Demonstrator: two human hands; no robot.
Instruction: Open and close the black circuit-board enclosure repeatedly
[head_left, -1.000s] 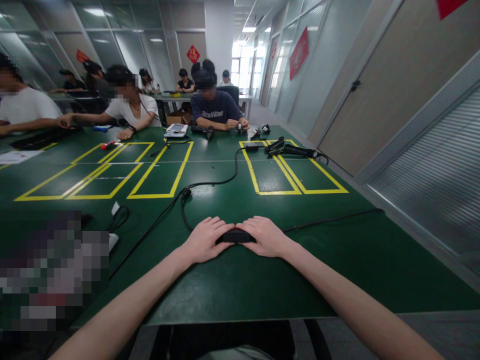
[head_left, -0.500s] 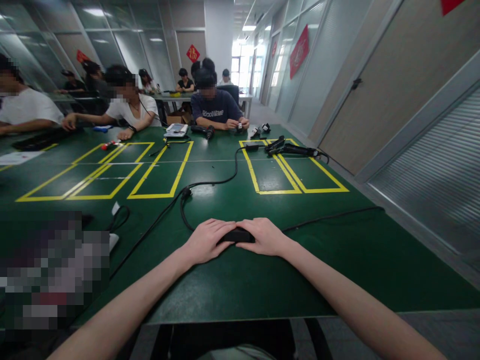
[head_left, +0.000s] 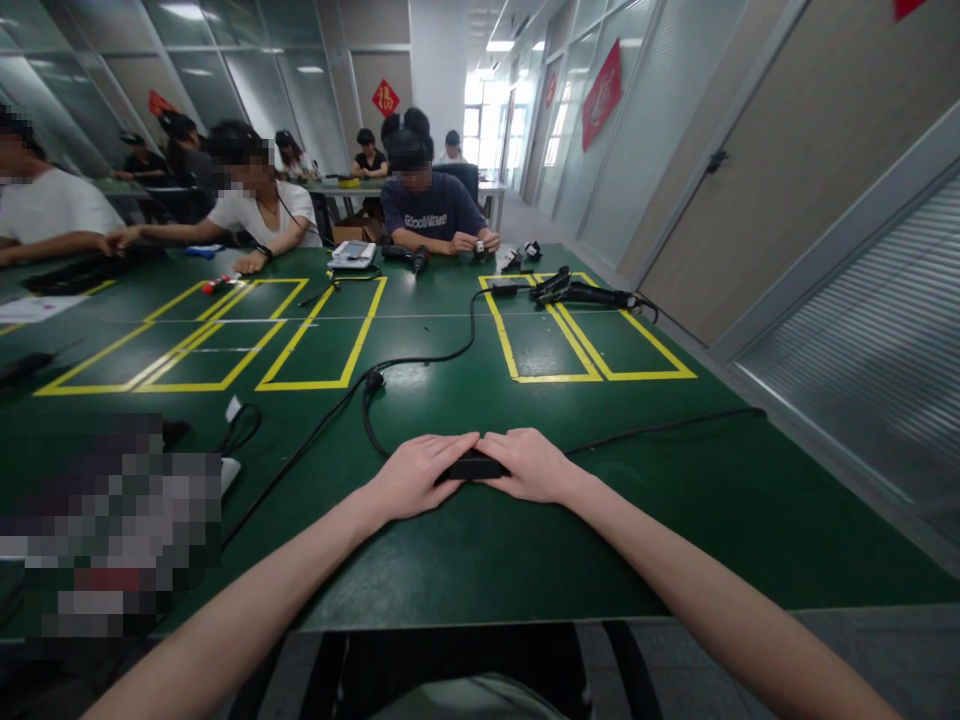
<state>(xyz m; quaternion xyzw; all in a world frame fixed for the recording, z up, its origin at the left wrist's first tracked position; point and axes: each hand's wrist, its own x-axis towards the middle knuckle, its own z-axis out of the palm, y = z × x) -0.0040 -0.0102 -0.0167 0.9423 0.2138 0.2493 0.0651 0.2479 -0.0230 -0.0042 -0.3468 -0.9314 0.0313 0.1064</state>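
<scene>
A black power adapter (head_left: pixel 472 467) lies on the green table in front of me, its long side facing me. My left hand (head_left: pixel 424 475) wraps its left end and my right hand (head_left: pixel 529 465) its right end. The fingertips of both hands meet over its top, which they largely cover. From beside my left hand a black cord (head_left: pixel 367 420) runs up to a plug (head_left: pixel 374 381). Past my right hand another thin black cable (head_left: pixel 667 430) stretches toward the table's right edge.
Yellow tape rectangles (head_left: pixel 307 385) mark the green table (head_left: pixel 600 560). A black jointed device (head_left: pixel 585 293) with cable lies at the far right. A power drill (head_left: pixel 409 258) and a white device (head_left: pixel 352 254) stand at the back. Several people sit across; one (head_left: pixel 435 210) handles a small part.
My fingertips have drawn slightly closer together over the adapter. The view has shifted a little. Across the table, a person's arm at the left has moved slightly.
</scene>
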